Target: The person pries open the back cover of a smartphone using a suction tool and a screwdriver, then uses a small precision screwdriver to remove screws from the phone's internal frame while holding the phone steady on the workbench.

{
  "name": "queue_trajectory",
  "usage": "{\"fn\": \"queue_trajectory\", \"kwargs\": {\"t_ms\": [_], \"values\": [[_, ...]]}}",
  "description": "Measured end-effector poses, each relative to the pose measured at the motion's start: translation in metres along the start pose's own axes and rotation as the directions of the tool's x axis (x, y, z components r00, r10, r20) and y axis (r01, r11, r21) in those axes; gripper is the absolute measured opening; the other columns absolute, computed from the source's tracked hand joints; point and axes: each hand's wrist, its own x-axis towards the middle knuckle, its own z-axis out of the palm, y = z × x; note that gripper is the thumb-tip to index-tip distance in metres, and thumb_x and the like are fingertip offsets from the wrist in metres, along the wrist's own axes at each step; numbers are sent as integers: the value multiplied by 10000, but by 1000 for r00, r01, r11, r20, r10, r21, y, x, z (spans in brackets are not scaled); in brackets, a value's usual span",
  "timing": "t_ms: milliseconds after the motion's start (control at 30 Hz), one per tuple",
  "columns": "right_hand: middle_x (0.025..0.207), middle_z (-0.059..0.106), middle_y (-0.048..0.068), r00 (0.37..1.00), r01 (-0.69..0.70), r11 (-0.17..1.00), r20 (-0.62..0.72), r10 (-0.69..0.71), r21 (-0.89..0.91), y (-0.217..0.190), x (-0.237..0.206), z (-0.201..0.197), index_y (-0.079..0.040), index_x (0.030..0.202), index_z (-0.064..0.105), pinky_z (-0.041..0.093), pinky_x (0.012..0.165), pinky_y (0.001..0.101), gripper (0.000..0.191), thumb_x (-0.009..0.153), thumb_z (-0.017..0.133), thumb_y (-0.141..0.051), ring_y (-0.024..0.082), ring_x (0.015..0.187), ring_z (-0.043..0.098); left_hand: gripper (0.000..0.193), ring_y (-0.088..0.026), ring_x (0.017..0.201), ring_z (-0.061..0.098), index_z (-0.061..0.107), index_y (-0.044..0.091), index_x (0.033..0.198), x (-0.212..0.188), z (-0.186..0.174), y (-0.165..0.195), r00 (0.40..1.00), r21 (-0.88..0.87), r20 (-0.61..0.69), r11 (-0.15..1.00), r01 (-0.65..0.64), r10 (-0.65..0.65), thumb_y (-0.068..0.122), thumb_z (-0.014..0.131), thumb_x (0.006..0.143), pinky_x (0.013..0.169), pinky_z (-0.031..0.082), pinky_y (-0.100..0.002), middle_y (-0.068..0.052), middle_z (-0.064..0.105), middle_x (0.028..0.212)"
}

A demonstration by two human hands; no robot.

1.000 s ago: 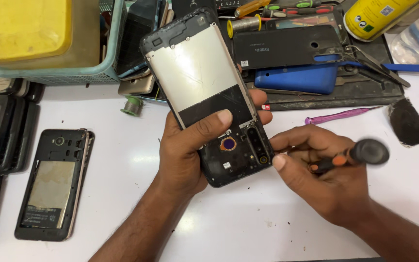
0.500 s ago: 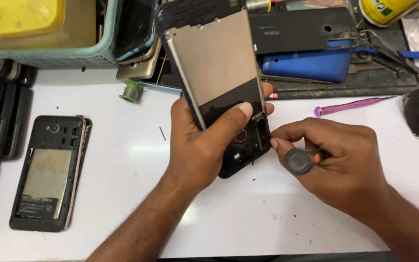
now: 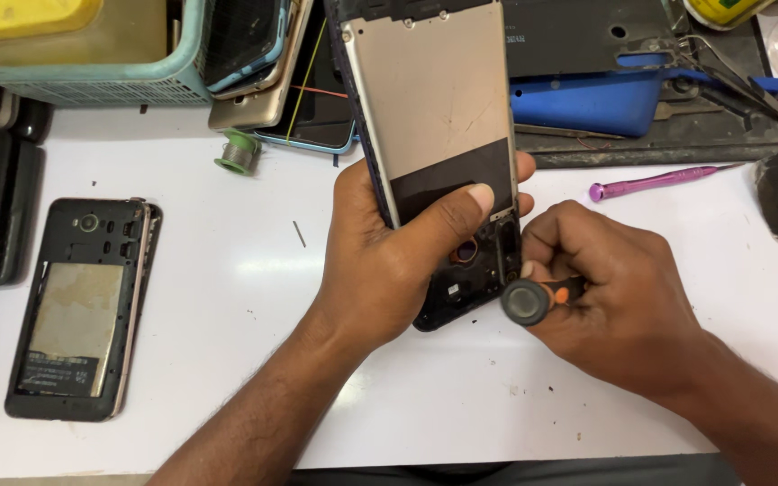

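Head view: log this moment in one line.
left hand: holds opened phone | right hand: screwdriver at phone's lower end | white table

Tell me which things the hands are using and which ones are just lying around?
In use:
left hand holding the opened phone
right hand gripping the screwdriver

Lying about:
second opened phone
purple tool
solder spool
basket
blue cover
tweezers
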Motion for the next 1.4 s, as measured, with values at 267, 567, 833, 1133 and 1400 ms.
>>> {"fn": "queue_trajectory", "kwargs": {"t_ms": [267,567,833,1133,1400], "values": [[684,493,-49,982,-180,927,118,149,328,19,-10,-3,-61,858,575,336,465,236,76,864,603,10,34,570,403,409,-319,1093,772,607,-103,1298,0,0,7,999,-58,36,998,8,-6,84,591,934,942,695,-441,-263,733,1214],[824,533,31,978,-206,653,168,122,729,36,-12,-3,-56,910,506,376,570,236,63,940,490,-3,72,695,447,394,-314,1059,776,626,-106,1277,0,0,9,997,-68,78,998,-15,21,90,611,935,927,702,-444,-255,739,1186],[835,547,149,977,-213,304,194,90,929,46,-9,-19,3,946,481,314,494,242,50,931,451,-34,65,545,306,425,-347,1073,759,602,-134,1291,2,-2,6,993,-208,118,977,46,-21,72,611,920,908,691,-474,-292,720,1204],[823,564,170,988,-112,210,87,125,971,33,-6,-30,-19,949,499,327,476,272,65,960,447,-57,91,490,315,505,-368,1052,754,568,-148,1323,3,-1,8,985,-236,137,963,133,-103,85,641,881,879,678,-484,-310,703,1196],[731,577,129,973,34,291,-98,207,956,31,5,-43,-51,896,519,303,430,258,127,995,445,-80,76,436,309,532,-371,1030,771,580,-131,1314,3,-4,7,982,-180,133,971,158,-135,119,672,853,868,690,-483,-298,714,1141]]}}
